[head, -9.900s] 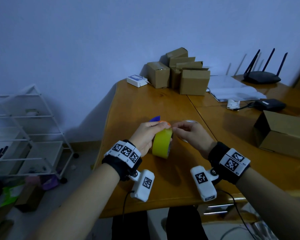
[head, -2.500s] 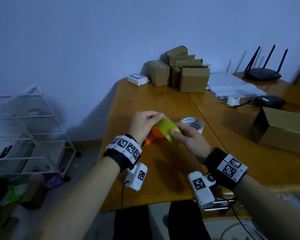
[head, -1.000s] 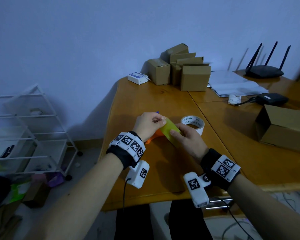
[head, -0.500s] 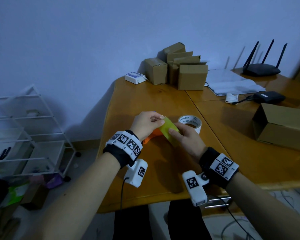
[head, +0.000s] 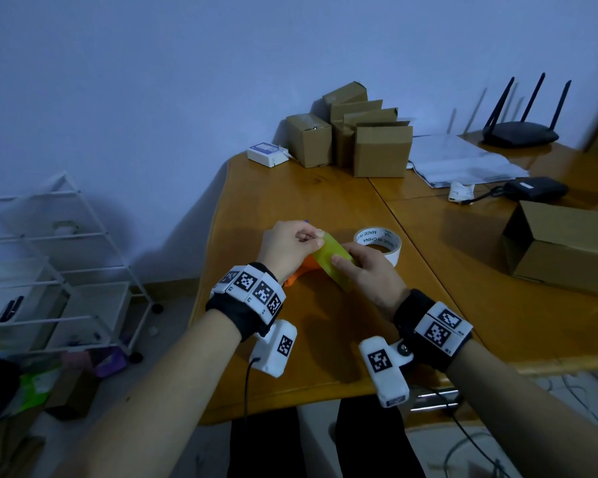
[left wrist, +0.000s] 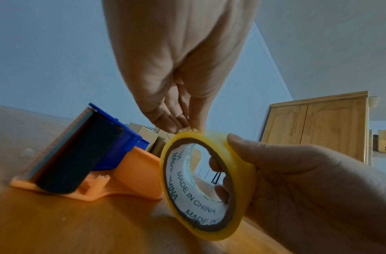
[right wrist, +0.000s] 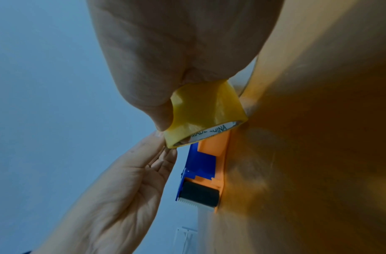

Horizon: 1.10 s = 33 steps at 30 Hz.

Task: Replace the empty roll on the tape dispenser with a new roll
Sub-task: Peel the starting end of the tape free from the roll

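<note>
Right now the right hand point(head: 366, 270) is gripping the yellow tape roll point(left wrist: 209, 185), fingers curled through its core, just beside the orange tape dispenser point(left wrist: 113, 173) lying on the surface point(head: 325, 208). The left hand point(head: 287, 250) is pinching at the roll's top edge, nearer the dispenser; whether a loose tape end is caught is hard to tell. The dispenser's hub is hidden.

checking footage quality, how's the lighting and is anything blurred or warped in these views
Head view: dim, bluish, wide-angle bending at the edges, router corner smeared. Left wrist view: yellow tape roll sharp, left hand looms large and stretched. Right wrist view: table soft, glowing orange, right hand swollen by distortion.
</note>
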Each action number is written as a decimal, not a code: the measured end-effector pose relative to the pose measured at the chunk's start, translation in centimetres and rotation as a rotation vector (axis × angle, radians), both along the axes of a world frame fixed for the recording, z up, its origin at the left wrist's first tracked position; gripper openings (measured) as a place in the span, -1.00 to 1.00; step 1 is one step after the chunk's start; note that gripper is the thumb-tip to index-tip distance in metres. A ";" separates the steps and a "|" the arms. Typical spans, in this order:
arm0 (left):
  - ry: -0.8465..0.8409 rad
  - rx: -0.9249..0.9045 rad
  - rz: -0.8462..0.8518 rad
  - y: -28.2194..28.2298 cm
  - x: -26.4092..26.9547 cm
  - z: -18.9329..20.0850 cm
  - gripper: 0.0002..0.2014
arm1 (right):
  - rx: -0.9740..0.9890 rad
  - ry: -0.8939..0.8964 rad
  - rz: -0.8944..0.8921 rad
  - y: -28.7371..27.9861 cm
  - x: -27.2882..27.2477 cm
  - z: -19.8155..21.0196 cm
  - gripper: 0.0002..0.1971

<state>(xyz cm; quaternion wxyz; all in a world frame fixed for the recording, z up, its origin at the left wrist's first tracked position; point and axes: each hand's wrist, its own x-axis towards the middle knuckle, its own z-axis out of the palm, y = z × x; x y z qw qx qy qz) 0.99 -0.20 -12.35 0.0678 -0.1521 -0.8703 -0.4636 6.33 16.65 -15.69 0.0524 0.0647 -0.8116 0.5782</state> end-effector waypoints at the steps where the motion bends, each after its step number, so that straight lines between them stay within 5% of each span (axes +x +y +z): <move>1: 0.002 0.000 0.002 0.0 0.0 0.0 -0.92 | 0.000 -0.003 -0.001 0.0 -0.1 -0.1 -0.72; 8: 0.002 0.016 -0.031 0.7 0.1 -0.1 -0.79 | -0.069 -0.061 0.030 0.7 -0.8 0.4 -0.79; 33: 0.042 0.024 0.058 1.2 0.3 -0.1 -0.92 | -0.065 -0.070 0.061 0.9 -0.8 0.0 -0.80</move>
